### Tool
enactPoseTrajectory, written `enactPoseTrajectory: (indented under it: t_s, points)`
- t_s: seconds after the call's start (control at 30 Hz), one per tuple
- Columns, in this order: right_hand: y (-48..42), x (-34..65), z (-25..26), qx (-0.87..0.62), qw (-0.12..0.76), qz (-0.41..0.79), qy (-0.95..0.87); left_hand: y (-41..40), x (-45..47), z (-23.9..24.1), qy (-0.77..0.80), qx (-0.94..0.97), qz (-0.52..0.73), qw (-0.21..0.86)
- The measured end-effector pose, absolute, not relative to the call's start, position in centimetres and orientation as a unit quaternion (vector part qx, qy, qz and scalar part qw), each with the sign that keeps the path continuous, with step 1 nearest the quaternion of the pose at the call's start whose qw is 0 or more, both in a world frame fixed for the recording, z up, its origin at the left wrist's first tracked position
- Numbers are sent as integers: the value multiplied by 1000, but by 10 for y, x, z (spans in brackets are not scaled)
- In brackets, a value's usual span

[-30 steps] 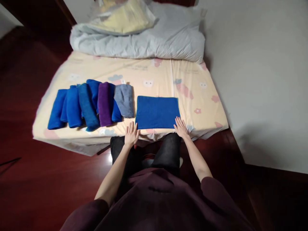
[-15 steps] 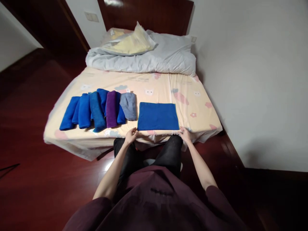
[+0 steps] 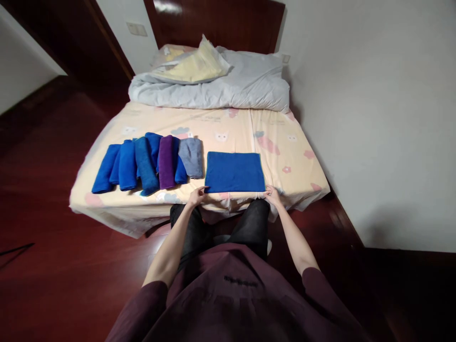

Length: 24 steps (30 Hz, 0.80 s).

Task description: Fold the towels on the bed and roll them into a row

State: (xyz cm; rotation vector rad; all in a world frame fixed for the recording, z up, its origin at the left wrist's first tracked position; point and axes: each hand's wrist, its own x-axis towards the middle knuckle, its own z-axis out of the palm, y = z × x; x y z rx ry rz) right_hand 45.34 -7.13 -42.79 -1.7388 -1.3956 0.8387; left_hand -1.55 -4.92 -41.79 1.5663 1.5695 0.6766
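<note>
A folded blue towel (image 3: 234,171) lies flat at the near edge of a bed with a cream cartoon-print sheet (image 3: 278,142). My left hand (image 3: 197,195) pinches the towel's near left corner. My right hand (image 3: 272,194) pinches its near right corner. Left of the towel sits a row of several rolled towels (image 3: 142,161): blue ones, a purple one (image 3: 166,160) and a grey one (image 3: 191,156).
A bunched grey duvet (image 3: 228,88) and a yellow pillow (image 3: 188,66) lie at the head of the bed. A white wall (image 3: 374,118) runs along the bed's right side. Dark red wooden floor (image 3: 53,261) surrounds the bed on the left and near sides.
My hands went from lying flat on the towel's near edge to pinching its two near corners. The view pulled back and tilted up, showing the headboard.
</note>
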Motion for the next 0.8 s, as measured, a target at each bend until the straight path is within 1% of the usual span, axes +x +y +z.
enactPoseTrajectory:
  t_s: [0.1, 0.23, 0.4, 0.5, 0.63, 0.8]
  points:
    - [-74, 451, -427, -691, 358, 311, -545, -53, -13, -414, 638, 630, 245, 368]
    - [-82, 445, -427, -700, 339, 267, -570, -64, -7, -414, 657, 623, 255, 339]
    - [-81, 433, -421, -703, 335, 199, -595, -64, -1, -415, 671, 614, 292, 295]
    - [-74, 428, -410, -699, 356, 187, -591, -56, 0, -412, 657, 612, 339, 280]
    - [-65, 426, -398, -652, 391, 229, -608, -46, -3, -404, 589, 639, 382, 312]
    - [-61, 428, -399, -632, 403, 330, -574, -40, -4, -403, 561, 614, 379, 406]
